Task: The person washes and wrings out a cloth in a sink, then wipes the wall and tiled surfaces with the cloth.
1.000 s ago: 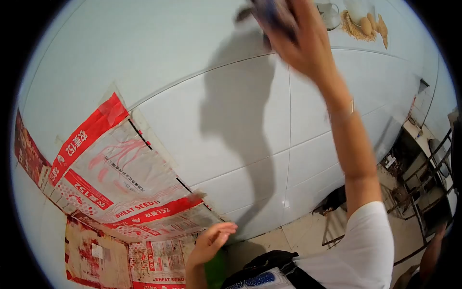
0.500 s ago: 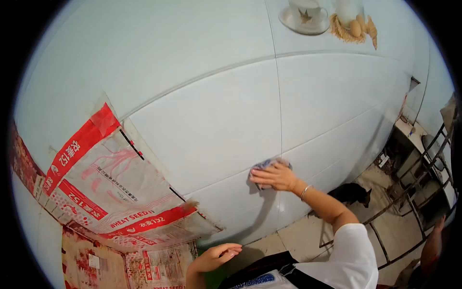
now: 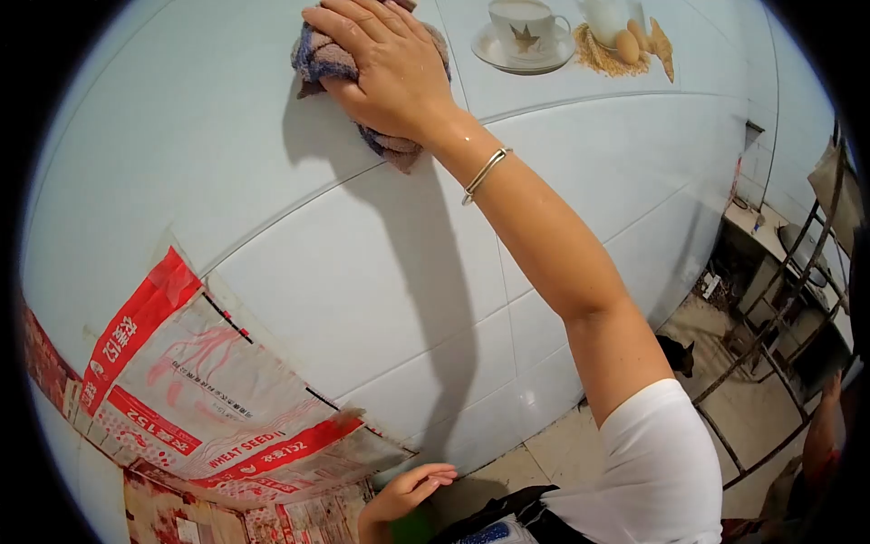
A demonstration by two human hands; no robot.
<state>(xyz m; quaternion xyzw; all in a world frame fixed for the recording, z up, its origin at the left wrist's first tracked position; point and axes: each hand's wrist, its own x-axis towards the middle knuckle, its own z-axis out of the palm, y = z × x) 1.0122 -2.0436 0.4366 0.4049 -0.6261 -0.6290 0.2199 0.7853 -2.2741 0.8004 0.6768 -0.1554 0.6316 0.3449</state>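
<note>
My right hand (image 3: pixel 390 68) presses a damp-looking cloth (image 3: pixel 326 56), brown and blue, flat against the white tiled wall (image 3: pixel 381 281). The fingers spread over its top and the cloth's lower end hangs beneath my palm. Around that wrist sits a metal bracelet (image 3: pixel 487 176). Low in the view, my left hand (image 3: pixel 412 492) is held in front of the wall with fingers extended and loosely together, nothing in them. A printed wheat seed sack (image 3: pixel 236 381), red and white, covers the lower left of the wall.
A cup-and-saucer picture (image 3: pixel 526 38) decorates the upper tiles. At right stand a metal rack (image 3: pixel 770 363) and a shelf with items (image 3: pixel 770 240). A dark dog (image 3: pixel 675 355) is on the tiled floor (image 3: pixel 566 444). Another person's arm (image 3: pixel 820 426) shows at the right edge.
My right hand has moved the cloth up and left, from the lower tiles to the upper wall. My left hand stays low, nearly in place. The dog is now partly hidden behind my arm.
</note>
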